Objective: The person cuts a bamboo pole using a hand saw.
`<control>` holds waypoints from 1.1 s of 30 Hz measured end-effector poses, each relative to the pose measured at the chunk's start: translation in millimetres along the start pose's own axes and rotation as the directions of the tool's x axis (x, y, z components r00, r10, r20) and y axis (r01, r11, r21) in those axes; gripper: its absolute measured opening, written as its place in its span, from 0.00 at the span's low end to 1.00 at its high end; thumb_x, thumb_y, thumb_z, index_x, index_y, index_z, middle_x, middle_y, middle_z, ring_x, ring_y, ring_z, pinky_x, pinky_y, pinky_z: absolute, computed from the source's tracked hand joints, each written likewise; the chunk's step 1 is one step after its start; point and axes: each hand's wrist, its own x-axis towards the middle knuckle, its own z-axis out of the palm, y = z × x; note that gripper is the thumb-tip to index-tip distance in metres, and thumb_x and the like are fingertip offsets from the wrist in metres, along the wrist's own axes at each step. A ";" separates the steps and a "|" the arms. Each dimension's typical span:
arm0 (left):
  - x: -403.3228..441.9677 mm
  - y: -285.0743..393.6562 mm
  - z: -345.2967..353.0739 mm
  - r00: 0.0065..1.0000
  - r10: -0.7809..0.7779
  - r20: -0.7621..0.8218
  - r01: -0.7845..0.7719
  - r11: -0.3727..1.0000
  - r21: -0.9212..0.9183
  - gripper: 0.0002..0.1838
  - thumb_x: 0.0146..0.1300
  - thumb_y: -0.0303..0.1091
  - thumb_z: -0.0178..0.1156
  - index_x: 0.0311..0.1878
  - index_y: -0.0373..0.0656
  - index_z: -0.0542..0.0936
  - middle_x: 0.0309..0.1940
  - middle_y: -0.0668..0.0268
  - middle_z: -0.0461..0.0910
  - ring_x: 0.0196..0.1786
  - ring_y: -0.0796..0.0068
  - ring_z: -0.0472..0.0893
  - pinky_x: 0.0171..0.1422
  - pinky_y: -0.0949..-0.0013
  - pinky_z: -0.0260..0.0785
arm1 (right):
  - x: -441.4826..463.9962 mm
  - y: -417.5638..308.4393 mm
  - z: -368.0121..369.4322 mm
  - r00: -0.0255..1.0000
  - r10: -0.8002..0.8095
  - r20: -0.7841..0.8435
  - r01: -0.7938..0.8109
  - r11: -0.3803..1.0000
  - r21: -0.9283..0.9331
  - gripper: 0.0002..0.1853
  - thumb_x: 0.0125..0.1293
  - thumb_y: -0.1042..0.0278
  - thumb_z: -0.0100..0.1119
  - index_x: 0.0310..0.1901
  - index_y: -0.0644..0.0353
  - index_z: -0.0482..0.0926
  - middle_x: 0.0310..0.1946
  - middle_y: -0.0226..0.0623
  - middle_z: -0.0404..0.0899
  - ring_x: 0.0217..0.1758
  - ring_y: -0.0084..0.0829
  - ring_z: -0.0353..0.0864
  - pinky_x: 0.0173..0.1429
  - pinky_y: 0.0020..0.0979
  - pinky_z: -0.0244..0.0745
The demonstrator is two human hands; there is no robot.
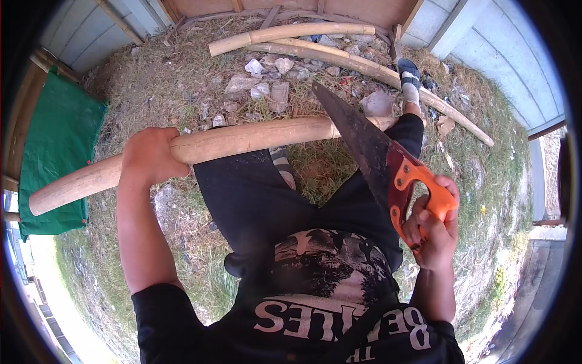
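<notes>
My left hand (151, 155) is wrapped round a thick, pale bamboo pole (254, 139), which lies across my thighs from lower left to upper right. In my right hand (438, 233) is the orange handle of a hand saw (364, 142). Its dark, stained blade points up and to the left, passing over the pole near its right end. Whether the teeth touch the bamboo I cannot tell.
Ahead on the grass lie more bamboo poles (291, 36), with rocks (279, 97) and rubble nearer my feet. My sandalled foot (409, 76) is by one long pole (388, 76). A green sheet (60, 151) hangs at left; concrete walls (485, 48) stand around.
</notes>
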 end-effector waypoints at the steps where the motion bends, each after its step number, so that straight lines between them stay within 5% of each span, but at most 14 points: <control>1: -7.5 2.5 0.9 1.000 -0.018 0.014 0.018 1.000 -0.011 0.27 0.33 0.43 0.76 0.42 0.46 0.88 0.39 0.55 0.88 0.46 0.52 0.87 0.56 0.54 0.79 | -15.4 -17.4 -7.0 1.000 -0.012 0.007 0.012 1.000 0.014 0.33 0.66 0.74 0.61 0.71 0.55 0.61 0.22 0.35 0.73 0.13 0.19 0.67 0.17 0.22 0.64; 2: -20.8 8.4 4.6 0.999 -0.023 0.045 0.023 1.000 -0.017 0.27 0.32 0.43 0.76 0.42 0.47 0.88 0.38 0.55 0.88 0.46 0.52 0.87 0.55 0.54 0.79 | -27.4 -26.5 -19.0 1.000 -0.010 0.017 0.010 1.000 0.002 0.32 0.66 0.74 0.60 0.71 0.56 0.61 0.22 0.34 0.72 0.13 0.18 0.67 0.17 0.22 0.64; 3: -36.2 27.6 45.0 0.966 0.041 0.255 -0.007 0.991 -0.136 0.27 0.31 0.43 0.76 0.42 0.47 0.88 0.38 0.55 0.88 0.46 0.52 0.87 0.55 0.53 0.79 | -48.5 -80.9 -19.8 0.985 0.161 -0.060 -0.168 0.975 -0.143 0.32 0.66 0.74 0.60 0.71 0.56 0.60 0.21 0.34 0.72 0.13 0.18 0.67 0.17 0.21 0.63; 5: -52.8 31.9 44.6 0.941 0.076 0.330 -0.018 0.984 -0.176 0.28 0.30 0.42 0.76 0.42 0.47 0.88 0.37 0.54 0.88 0.46 0.51 0.87 0.54 0.53 0.79 | -52.1 -77.0 -22.9 0.947 0.247 -0.207 -0.282 0.946 -0.158 0.31 0.67 0.75 0.57 0.71 0.57 0.60 0.23 0.34 0.72 0.14 0.18 0.65 0.18 0.23 0.64; 9: -53.6 28.7 42.9 0.970 0.058 0.237 -0.031 0.993 -0.116 0.27 0.30 0.41 0.75 0.42 0.46 0.87 0.37 0.54 0.88 0.45 0.50 0.87 0.53 0.53 0.79 | 21.8 35.4 3.3 0.967 0.240 -0.081 -0.251 0.953 -0.169 0.30 0.69 0.85 0.51 0.70 0.51 0.63 0.33 0.31 0.74 0.20 0.19 0.69 0.24 0.23 0.66; 17: -39.7 24.9 44.6 0.973 0.055 0.222 -0.012 0.982 -0.187 0.27 0.30 0.39 0.76 0.41 0.45 0.87 0.36 0.53 0.86 0.45 0.49 0.86 0.53 0.52 0.78 | -15.3 -53.2 -17.1 0.977 0.207 0.059 -0.201 0.976 -0.087 0.32 0.67 0.75 0.61 0.71 0.56 0.61 0.26 0.36 0.71 0.14 0.19 0.64 0.18 0.23 0.62; 23: -39.3 26.5 45.3 0.970 0.054 0.236 -0.017 0.988 -0.153 0.28 0.30 0.39 0.76 0.43 0.45 0.87 0.38 0.52 0.86 0.45 0.49 0.86 0.53 0.52 0.78 | -42.1 -80.7 -44.3 0.974 0.220 -0.043 -0.224 0.966 -0.127 0.33 0.66 0.72 0.65 0.70 0.55 0.60 0.23 0.34 0.70 0.13 0.19 0.64 0.16 0.22 0.60; 33: -38.1 28.7 41.9 0.964 0.053 0.260 -0.018 0.991 -0.136 0.31 0.30 0.41 0.77 0.46 0.44 0.88 0.39 0.52 0.88 0.46 0.49 0.86 0.53 0.53 0.78 | -8.6 -14.9 -40.5 0.976 0.215 0.020 -0.213 0.974 -0.071 0.31 0.67 0.74 0.61 0.69 0.54 0.61 0.24 0.35 0.71 0.12 0.19 0.63 0.17 0.21 0.59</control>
